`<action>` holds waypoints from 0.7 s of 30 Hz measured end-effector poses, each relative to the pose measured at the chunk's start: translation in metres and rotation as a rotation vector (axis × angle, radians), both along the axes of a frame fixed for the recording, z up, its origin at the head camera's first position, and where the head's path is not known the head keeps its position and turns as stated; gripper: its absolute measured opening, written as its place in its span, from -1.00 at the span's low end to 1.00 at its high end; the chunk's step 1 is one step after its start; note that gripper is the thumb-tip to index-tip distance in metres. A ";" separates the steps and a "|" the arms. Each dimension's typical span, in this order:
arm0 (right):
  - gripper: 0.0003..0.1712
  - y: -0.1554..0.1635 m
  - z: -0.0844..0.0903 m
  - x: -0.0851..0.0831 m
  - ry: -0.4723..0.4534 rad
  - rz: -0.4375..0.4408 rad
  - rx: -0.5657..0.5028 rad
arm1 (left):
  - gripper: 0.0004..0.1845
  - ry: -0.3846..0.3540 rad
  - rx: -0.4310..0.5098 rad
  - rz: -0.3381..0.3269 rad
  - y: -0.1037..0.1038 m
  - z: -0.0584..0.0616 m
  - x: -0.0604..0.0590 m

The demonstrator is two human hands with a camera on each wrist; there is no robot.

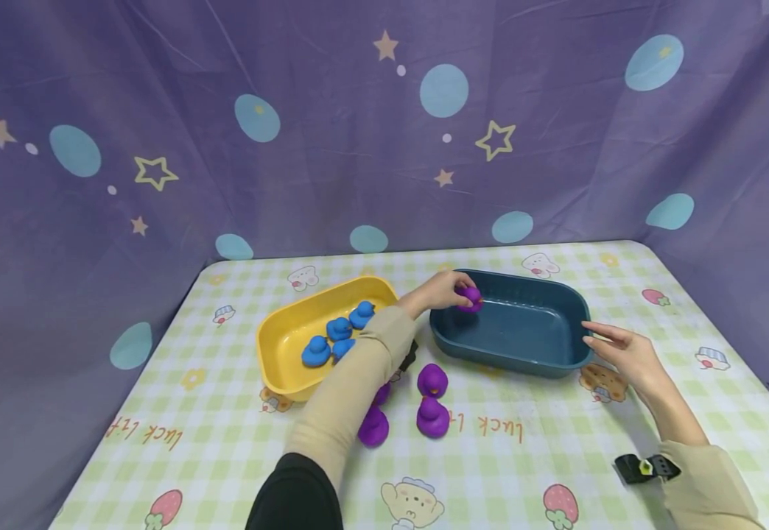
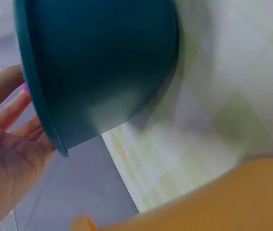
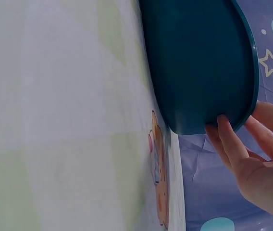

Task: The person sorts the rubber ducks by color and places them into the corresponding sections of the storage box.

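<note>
- Left hand (image 1: 439,291) pinches a purple duck (image 1: 471,298) over the blue tub (image 1: 543,362): looks light, soft, best held round the body.
- Right hand (image 1: 626,352), fingers straight, steadies the tub's end.

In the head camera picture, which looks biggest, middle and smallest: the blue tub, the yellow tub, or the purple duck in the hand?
1 and 2. The blue tub and the yellow tub look about the same size, so no clear winner between them.
3. The purple duck, pinched by the left hand over the blue tub, is by far the smallest.
</note>
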State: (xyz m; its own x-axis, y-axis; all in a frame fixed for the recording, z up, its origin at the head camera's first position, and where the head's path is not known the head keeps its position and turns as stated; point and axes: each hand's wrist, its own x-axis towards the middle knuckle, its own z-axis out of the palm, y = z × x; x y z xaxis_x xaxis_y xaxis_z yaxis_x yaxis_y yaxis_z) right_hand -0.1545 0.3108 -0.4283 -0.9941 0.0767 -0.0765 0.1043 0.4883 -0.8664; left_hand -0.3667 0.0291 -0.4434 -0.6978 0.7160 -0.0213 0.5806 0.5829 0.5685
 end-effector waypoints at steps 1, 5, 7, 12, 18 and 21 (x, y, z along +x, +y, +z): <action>-0.28 0.000 0.000 0.000 -0.001 -0.001 0.001 | -0.65 0.004 -0.011 0.004 0.004 -0.015 -0.013; -0.29 -0.001 0.000 0.000 0.000 -0.001 -0.002 | -0.64 0.032 -0.023 0.004 0.019 -0.073 -0.059; -0.29 -0.001 0.001 0.000 0.002 0.002 -0.006 | -0.63 0.028 -0.035 -0.003 0.024 -0.093 -0.077; -0.30 -0.001 0.001 0.000 0.004 0.006 -0.013 | -0.58 0.002 -0.042 -0.037 0.036 -0.150 -0.128; -0.29 -0.001 0.001 0.001 0.000 0.007 -0.014 | -0.51 -0.007 -0.104 -0.038 0.049 -0.184 -0.158; -0.30 -0.001 0.002 0.001 0.003 0.004 -0.008 | -0.55 0.001 -0.136 -0.028 0.049 -0.169 -0.146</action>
